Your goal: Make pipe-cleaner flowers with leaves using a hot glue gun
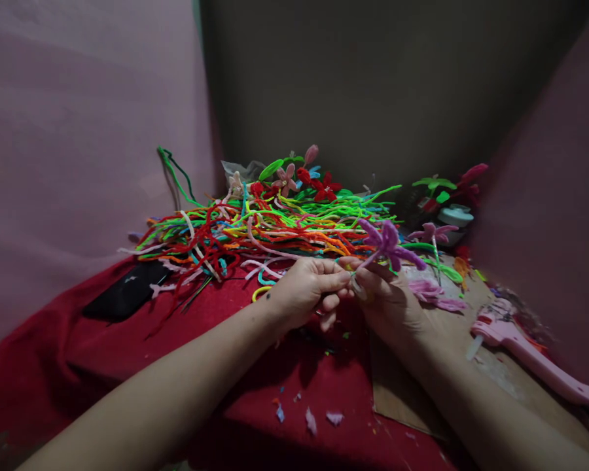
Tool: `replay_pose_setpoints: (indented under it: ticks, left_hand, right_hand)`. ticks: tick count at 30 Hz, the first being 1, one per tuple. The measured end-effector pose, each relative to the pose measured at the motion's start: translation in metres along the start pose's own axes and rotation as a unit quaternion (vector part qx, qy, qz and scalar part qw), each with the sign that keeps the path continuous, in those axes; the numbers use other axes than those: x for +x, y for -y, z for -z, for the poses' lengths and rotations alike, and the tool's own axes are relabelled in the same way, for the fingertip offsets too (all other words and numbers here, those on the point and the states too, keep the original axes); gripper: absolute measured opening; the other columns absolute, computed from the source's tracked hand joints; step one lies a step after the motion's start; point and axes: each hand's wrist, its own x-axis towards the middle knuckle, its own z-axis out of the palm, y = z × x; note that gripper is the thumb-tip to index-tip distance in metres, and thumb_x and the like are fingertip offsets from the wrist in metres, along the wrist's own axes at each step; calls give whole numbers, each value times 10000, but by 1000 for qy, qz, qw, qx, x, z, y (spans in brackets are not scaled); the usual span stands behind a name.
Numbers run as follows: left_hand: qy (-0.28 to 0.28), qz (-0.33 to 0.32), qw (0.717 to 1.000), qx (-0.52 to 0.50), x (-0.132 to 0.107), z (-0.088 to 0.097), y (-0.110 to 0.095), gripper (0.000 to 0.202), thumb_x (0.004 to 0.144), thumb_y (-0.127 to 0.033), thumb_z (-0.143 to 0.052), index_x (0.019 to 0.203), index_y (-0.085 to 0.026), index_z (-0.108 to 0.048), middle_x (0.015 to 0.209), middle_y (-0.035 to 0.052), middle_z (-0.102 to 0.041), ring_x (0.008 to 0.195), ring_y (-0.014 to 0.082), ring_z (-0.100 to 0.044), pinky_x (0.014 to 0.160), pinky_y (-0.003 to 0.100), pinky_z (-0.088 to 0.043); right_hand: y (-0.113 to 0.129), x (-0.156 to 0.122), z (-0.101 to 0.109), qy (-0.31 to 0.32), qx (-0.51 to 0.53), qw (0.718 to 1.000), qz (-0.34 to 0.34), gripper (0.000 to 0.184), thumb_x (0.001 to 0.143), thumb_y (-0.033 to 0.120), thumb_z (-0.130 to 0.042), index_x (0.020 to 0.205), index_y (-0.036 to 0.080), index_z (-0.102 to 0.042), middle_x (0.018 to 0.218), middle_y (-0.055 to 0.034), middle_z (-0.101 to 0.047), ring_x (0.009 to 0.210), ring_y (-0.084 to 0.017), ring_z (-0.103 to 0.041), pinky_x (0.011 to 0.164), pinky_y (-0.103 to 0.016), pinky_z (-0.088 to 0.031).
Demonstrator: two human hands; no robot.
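A purple pipe-cleaner flower (387,243) stands up between my two hands at mid frame. My right hand (387,297) pinches its stem just below the petals, fingers closed. My left hand (307,290) is curled shut right against the right one, thumb and fingers pinched at the same stem. Behind both hands lies a big heap of coloured pipe cleaners (269,232) in green, red, orange, yellow and pink.
Finished flowers (319,186) lie on the heap's far side; more purple ones (434,288) to the right. A pink glue gun (525,350) rests on cardboard (397,392) at right. A black phone (125,291) lies left on the red cloth (78,353). Small scraps (309,418) litter the front.
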Motion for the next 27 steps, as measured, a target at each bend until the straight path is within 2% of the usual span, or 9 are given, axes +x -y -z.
replay_pose_setpoints:
  ticks: [4,6,8,11,14,16,18,21,27]
  left_hand:
    - [44,47,996,-63,2,3,0,195,736,-232,-620,635,-139,-482,395,-90,-403,258,23,-275,272,160,-345]
    - [59,62,995,-55,3,4,0,186,748,-250,-604,650,-136,-494,395,-87,-400,264,28,-275,281,168,-352]
    - [50,46,998,-3,3,4,0,215,772,-296,-579,650,-135,-506,389,-74,-419,276,43,-333,315,179,-370]
    - [-30,-26,988,147,3,1,1,210,791,-305,-552,670,-135,-532,466,-40,-508,354,65,-453,397,185,-388]
    - [-131,-133,942,278,3,-2,5,110,748,-210,-580,665,-148,-543,589,-35,-534,498,69,-495,491,182,-383]
    - [-165,-177,921,306,4,-4,7,121,736,-175,-578,627,-155,-529,596,-43,-510,543,69,-474,521,179,-368]
    - [-172,-173,925,291,4,-6,6,148,750,-175,-559,610,-159,-514,554,-50,-487,513,66,-444,502,179,-353]
    - [-163,-127,947,245,2,-7,2,141,760,-193,-556,629,-158,-517,478,-62,-469,420,54,-401,431,173,-318]
    - [-126,-56,976,167,-1,-5,-4,164,777,-266,-565,664,-161,-510,401,-74,-455,307,35,-333,332,148,-258]
  right_hand:
    - [1,-1,-1,13,18,1000,-18,151,607,232,-746,750,195,-714,594,18,-624,487,-103,-512,535,-264,-440]
    - [0,-1,-1,32,28,999,-11,123,618,231,-747,730,207,-704,518,47,-563,424,-83,-457,501,-256,-426]
    - [-2,0,0,34,29,999,-4,127,620,230,-747,735,211,-697,486,56,-532,421,-92,-457,494,-263,-431]
    - [-5,2,0,-2,16,1000,-3,158,620,227,-745,769,203,-700,578,31,-612,514,-123,-533,538,-273,-455]
    - [-7,3,2,-36,-9,999,3,139,633,231,-737,761,196,-698,734,2,-677,609,-136,-571,568,-270,-453]
    - [-8,3,3,-39,-31,999,19,130,638,235,-734,758,204,-697,792,-6,-685,661,-150,-583,596,-283,-457]
    - [-8,3,4,-37,-46,997,47,124,638,233,-734,756,220,-696,834,-7,-689,759,-177,-600,675,-308,-469]
    - [-7,1,2,-22,-62,995,69,134,645,218,-724,775,238,-697,866,-4,-693,866,-204,-603,784,-342,-455]
    - [-3,0,0,-26,-51,998,40,132,630,191,-716,759,222,-715,721,10,-665,644,-144,-557,687,-316,-452]
